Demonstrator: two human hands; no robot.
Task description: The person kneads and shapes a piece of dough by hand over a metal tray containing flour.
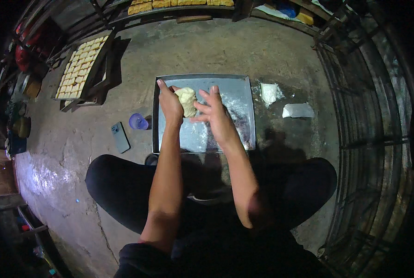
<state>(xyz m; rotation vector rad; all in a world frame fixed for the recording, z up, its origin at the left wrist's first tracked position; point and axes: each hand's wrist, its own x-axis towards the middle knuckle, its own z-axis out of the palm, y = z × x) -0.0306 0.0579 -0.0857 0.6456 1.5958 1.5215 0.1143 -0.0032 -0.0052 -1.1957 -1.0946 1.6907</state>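
A lump of pale dough (186, 102) rests against the palm of my left hand (171, 105), which curls round its left side above a floured metal tray (239, 134). On the dough's other side is my right hand (215, 111), its fingers spread apart and the fingertips close to the dough. Whether those fingertips touch it I cannot tell. White flour lies scattered over the tray, mostly in its right half.
Left of the tray stand a purple cup (138, 121) and a phone (120, 137) on the concrete floor. To its right lie two white packets (269, 94), one with powder spilled round it. A rack of dough pieces (82, 67) stands at far left; metal shelving (374, 143) lines the right.
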